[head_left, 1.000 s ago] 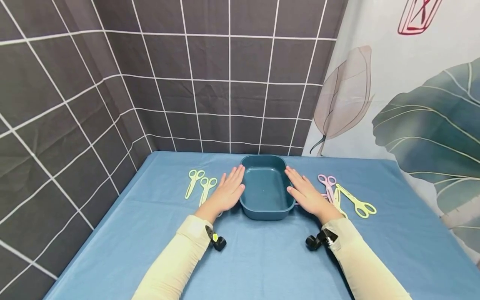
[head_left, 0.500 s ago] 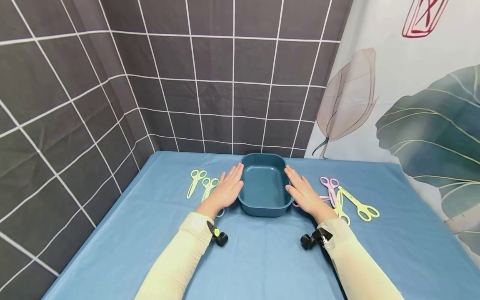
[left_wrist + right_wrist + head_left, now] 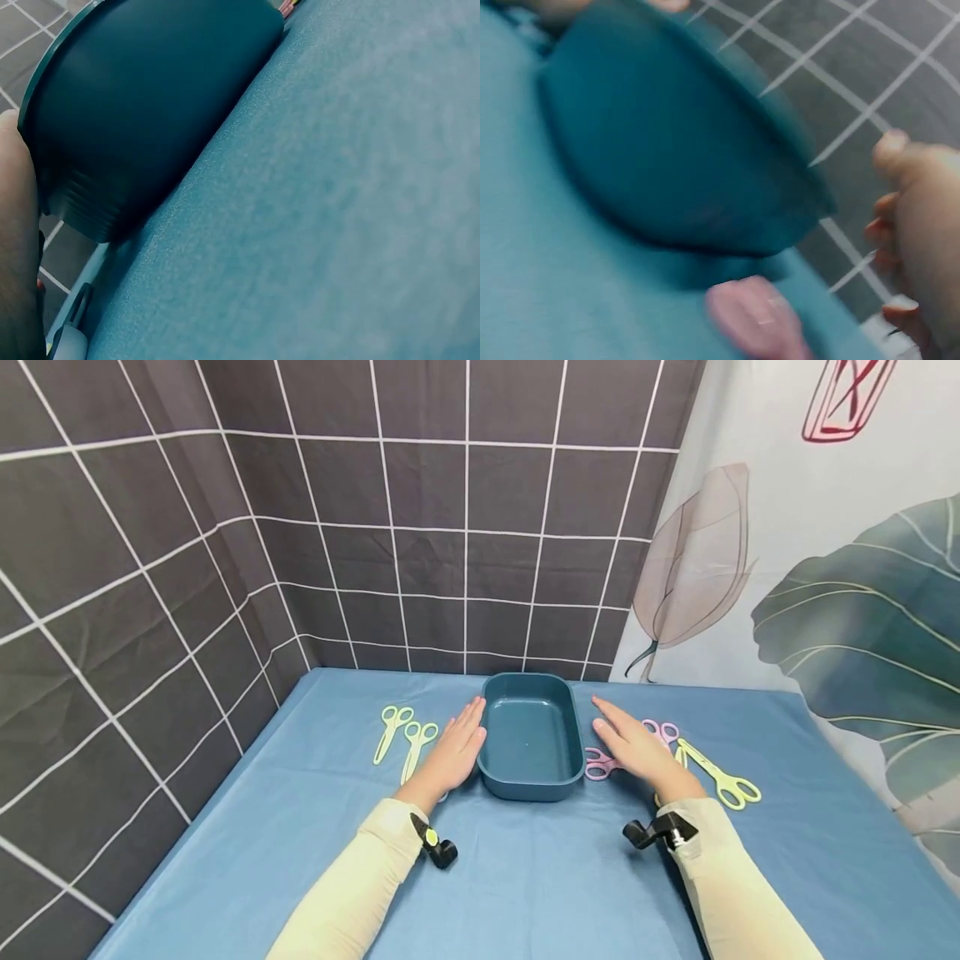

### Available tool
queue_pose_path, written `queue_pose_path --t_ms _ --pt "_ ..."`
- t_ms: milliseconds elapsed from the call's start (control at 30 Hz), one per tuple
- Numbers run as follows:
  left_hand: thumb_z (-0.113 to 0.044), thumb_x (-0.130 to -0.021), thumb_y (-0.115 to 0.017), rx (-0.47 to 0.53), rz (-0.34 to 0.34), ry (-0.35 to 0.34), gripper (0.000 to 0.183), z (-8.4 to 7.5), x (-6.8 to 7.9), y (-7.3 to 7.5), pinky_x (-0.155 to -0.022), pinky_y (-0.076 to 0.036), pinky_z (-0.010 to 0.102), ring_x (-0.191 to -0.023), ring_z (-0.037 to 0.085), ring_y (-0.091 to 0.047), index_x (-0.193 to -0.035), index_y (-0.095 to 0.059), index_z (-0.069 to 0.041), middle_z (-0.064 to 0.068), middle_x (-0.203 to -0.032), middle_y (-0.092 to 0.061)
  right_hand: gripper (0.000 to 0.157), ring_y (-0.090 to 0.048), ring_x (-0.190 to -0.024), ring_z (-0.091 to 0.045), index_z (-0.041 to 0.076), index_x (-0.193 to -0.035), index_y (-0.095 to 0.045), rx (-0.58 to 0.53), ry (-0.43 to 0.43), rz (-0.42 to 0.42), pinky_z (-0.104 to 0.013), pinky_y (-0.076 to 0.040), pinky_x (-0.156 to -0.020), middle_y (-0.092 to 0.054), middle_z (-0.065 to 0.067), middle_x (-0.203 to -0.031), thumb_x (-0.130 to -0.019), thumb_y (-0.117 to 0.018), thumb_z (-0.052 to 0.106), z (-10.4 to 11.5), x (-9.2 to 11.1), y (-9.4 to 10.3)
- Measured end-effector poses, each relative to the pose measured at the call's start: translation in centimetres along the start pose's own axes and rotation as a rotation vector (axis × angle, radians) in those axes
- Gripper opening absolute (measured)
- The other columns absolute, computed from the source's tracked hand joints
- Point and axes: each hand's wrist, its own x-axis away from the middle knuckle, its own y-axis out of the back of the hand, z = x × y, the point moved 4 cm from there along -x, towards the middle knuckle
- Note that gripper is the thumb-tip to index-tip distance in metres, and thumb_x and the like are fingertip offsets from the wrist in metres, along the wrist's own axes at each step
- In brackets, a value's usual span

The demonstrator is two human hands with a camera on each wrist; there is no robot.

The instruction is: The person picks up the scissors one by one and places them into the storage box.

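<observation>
L side: two pale yellow-green plastic scissors, far pair (image 3: 391, 727) + near pair (image 3: 416, 745), lying on blue fabric tablecloth (image 3: 525, 877); near pair partly behind L hand (image 3: 453, 752). L hand: fingers straight, flat vs. L side of deep teal rounded-rect. plastic bin (image 3: 528, 791), touching, no grip. Bin upright on cloth, btwn the scissors groups, nothing inside. R hand (image 3: 633, 747): fingers relaxed, not gripping, apart from bin's R wall. Under/beside it: pink plastic scissors (image 3: 611, 765) near bin, 2nd pink pair (image 3: 663, 739) part hidden, 1 yellow pair (image 3: 718, 775) far R; another yellow bit mostly covered.

Progress (judgement): bin prob. in pos., R hand off, L hand not off yet. All visible scissors out on cloth, none in bin; anything further, can't tell.

Edges/room: bin's far end close to table's back edge, dark grey grid-print wall cloth (image 3: 420, 568) just behind. Most open room = bare cloth in front, btwn forearms. Tight on R: pink handles right next to bin wall.
</observation>
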Motion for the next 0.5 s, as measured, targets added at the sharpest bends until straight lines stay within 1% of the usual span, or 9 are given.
queue_pose_path --t_ms 133,233,300,400,433,500 --pt "-0.028 -0.112 -0.027 0.021 0.01 0.013 0.055 0.1 0.0 -0.1 -0.124 -0.013 0.054 -0.155 0.032 -0.015 -0.163 -0.017 -0.008 0.013 -0.168 -0.016 0.048 -0.046 -0.134 -0.047 -0.005 -0.147 -0.046 0.051 -0.028 0.025 -0.063 -0.036 -0.11 -0.05 -0.029 -0.145 -0.106 -0.05 0.021 0.1 0.4 1.9" --pt "-0.029 -0.112 -0.027 0.041 0.016 0.026 0.056 0.2 0.1 -0.1 -0.124 -0.014 0.053 -0.155 0.033 -0.015 -0.163 -0.017 -0.008 0.013 -0.168 -0.017 0.041 -0.058 -0.12 -0.046 -0.008 -0.136 -0.057 0.066 -0.064 0.1 -0.061 -0.046 -0.1 -0.061 -0.028 -0.13 -0.1 -0.06 0.011 -0.1 0.6 2.8" --pt "-0.03 -0.112 -0.027 0.046 0.018 0.033 0.056 0.3 0.1 -0.2 -0.124 -0.015 0.053 -0.154 0.034 -0.015 -0.163 -0.018 -0.008 0.014 -0.168 -0.017 0.037 -0.062 -0.112 -0.043 -0.008 -0.128 -0.062 0.093 -0.106 0.172 -0.059 -0.05 -0.094 -0.066 -0.026 -0.121 -0.095 -0.066 0.008 -0.3 0.7 3.0" --pt "-0.031 -0.112 -0.026 0.047 0.017 0.04 0.056 0.3 0.1 -0.2 -0.124 -0.015 0.053 -0.154 0.034 -0.015 -0.163 -0.018 -0.009 0.014 -0.168 -0.017 0.035 -0.065 -0.104 -0.037 -0.006 -0.12 -0.068 0.127 -0.18 0.264 -0.055 -0.054 -0.089 -0.07 -0.021 -0.111 -0.088 -0.073 0.006 -0.6 0.9 3.0" --pt "-0.031 -0.112 -0.026 0.046 0.017 0.042 0.056 0.3 0.1 -0.2 -0.124 -0.015 0.053 -0.154 0.034 -0.015 -0.163 -0.018 -0.009 0.014 -0.168 -0.017 0.034 -0.066 -0.101 -0.035 -0.005 -0.118 -0.07 0.132 -0.199 0.287 -0.053 -0.055 -0.087 -0.071 -0.019 -0.109 -0.086 -0.075 0.006 -0.7 0.9 2.9" --pt "-0.032 -0.112 -0.025 0.044 0.018 0.045 0.056 0.3 0.1 -0.3 -0.124 -0.014 0.052 -0.154 0.034 -0.015 -0.163 -0.018 -0.009 0.014 -0.168 -0.018 0.029 -0.066 -0.092 -0.029 -0.003 -0.111 -0.073 0.156 -0.217 0.323 -0.048 -0.056 -0.081 -0.072 -0.014 -0.1 -0.084 -0.077 0.005 -0.9 1.0 2.5"
